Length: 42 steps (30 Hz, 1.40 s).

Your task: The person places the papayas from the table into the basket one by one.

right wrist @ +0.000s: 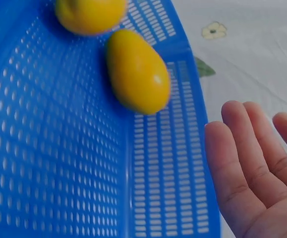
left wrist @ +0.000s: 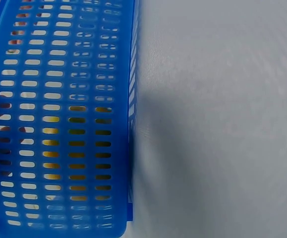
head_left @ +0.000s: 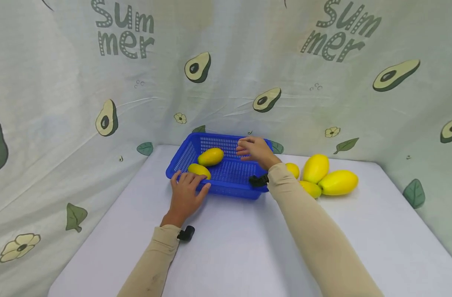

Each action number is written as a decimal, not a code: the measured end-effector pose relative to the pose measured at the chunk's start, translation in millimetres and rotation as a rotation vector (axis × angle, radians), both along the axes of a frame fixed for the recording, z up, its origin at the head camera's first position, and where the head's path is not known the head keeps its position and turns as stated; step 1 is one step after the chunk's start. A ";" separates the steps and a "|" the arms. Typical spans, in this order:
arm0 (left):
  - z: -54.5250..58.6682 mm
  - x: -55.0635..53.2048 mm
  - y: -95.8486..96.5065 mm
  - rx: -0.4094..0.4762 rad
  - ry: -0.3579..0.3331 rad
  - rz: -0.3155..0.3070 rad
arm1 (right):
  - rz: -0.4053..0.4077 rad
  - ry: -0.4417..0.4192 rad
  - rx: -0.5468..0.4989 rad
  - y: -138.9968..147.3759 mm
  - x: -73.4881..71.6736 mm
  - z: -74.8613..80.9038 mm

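Observation:
A blue plastic basket [head_left: 233, 190] with slotted walls stands towards the back of the table. Two yellow mangoes lie in its left part: one mango [head_left: 211, 156] by the far wall, another mango [head_left: 199, 170] by the near wall. My left hand [head_left: 186, 196] holds the near rim at the left, its fingers hooked over the edge; parts of them show through the slots in the left wrist view. Over the basket's right half, my right hand [head_left: 258, 152] hovers with relaxed fingers. The right wrist view shows that palm [right wrist: 277, 213] with nothing in it.
Several more mangoes [head_left: 338, 182] lie grouped on the table right of the basket, partly behind my right forearm. A white cloth [head_left: 226, 119] printed with avocados hangs close behind the basket. The white table [head_left: 226, 247] extends towards me.

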<state>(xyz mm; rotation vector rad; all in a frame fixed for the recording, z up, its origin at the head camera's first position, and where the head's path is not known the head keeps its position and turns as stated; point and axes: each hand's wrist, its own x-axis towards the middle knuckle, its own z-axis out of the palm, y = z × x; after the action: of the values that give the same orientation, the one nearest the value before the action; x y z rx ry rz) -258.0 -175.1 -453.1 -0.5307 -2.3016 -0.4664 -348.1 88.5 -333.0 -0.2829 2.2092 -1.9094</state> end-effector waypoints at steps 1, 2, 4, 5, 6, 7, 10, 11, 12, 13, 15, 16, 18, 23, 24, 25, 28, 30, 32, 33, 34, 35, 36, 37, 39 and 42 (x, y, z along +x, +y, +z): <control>0.4 -0.1 0.0 0.002 0.000 -0.001 | -0.002 0.001 -0.006 3.2 -0.1 1.3; 0.8 -0.1 0.1 0.003 -0.002 -0.001 | -0.004 0.002 -0.007 6.5 -0.4 2.6; 1.0 -0.4 0.3 0.000 -0.006 0.003 | -0.003 0.003 -0.003 12.9 0.2 6.0; 0.9 -0.4 0.5 -0.003 -0.005 0.005 | -0.001 0.003 0.011 16.2 -0.4 7.1; 1.1 -0.1 0.8 -0.005 -0.007 0.006 | 0.004 0.004 0.029 19.3 -0.6 8.5; 1.2 0.1 1.0 -0.004 -0.008 0.006 | 0.010 0.008 0.051 22.4 -1.6 9.5; 1.3 0.7 1.5 -0.002 0.002 0.003 | 0.032 0.035 0.117 31.5 -3.2 14.2; 1.5 1.1 1.7 0.001 0.006 0.002 | 0.038 0.048 0.136 34.7 -3.3 16.0; 1.8 1.6 1.9 0.005 0.006 0.001 | 0.043 0.062 0.152 38.3 -2.9 17.9; 2.0 1.5 2.1 0.004 0.009 0.001 | 0.045 0.075 0.162 42.4 -2.9 19.6; 2.3 1.5 2.4 0.002 0.011 0.004 | 0.043 0.095 0.170 51.2 -0.7 23.1; 2.3 2.0 2.5 -0.002 0.007 0.008 | 0.037 0.102 0.171 56.0 0.2 23.9; 1.6 3.9 2.6 -0.006 0.002 0.015 | 0.029 0.120 0.184 66.3 2.1 24.4; -0.6 7.6 2.0 0.007 0.003 0.020 | -0.009 0.154 0.201 93.8 11.1 22.5; -0.8 7.1 2.0 0.011 0.009 0.016 | -0.019 0.156 0.204 99.8 14.0 22.1; -0.6 6.5 2.3 0.016 0.016 0.010 | -0.034 0.158 0.203 106.3 17.1 21.3; 0.2 3.6 4.2 0.024 0.045 -0.010 | -0.064 0.176 0.224 125.2 28.4 18.1; 0.2 1.2 6.0 0.026 0.055 -0.018 | -0.092 0.189 0.231 136.7 36.1 13.7; 0.1 -1.2 8.1 0.025 0.058 -0.020 | -0.113 0.202 0.238 147.2 44.3 7.5; 0.0 -2.2 8.8 0.025 0.055 -0.020 | -0.125 0.204 0.242 152.2 48.0 3.8; 0.2 -2.7 9.2 0.023 0.048 -0.018 | -0.141 0.200 0.236 156.7 51.3 -0.5; 0.2 -3.0 9.2 0.017 0.046 -0.016 | -0.156 0.197 0.232 160.7 55.1 -4.9; 0.2 -2.9 8.9 0.014 0.044 -0.014 | -0.168 0.194 0.220 164.0 59.0 -9.1; 0.1 -2.5 8.2 0.012 0.044 -0.013 | -0.175 0.191 0.210 166.9 62.8 -13.3; 0.3 -0.8 5.9 0.007 0.040 -0.008 | -0.193 0.186 0.187 171.4 69.6 -20.8; -0.4 1.8 2.1 0.011 0.034 0.003 | -0.212 0.182 0.124 174.9 79.0 -29.2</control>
<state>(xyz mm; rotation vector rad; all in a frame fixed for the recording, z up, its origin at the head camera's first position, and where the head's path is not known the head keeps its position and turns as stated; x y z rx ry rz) -256.2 -172.9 -453.5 -0.5260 -2.2663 -0.4645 -269.1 263.5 -362.2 -0.2173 2.5573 -1.9056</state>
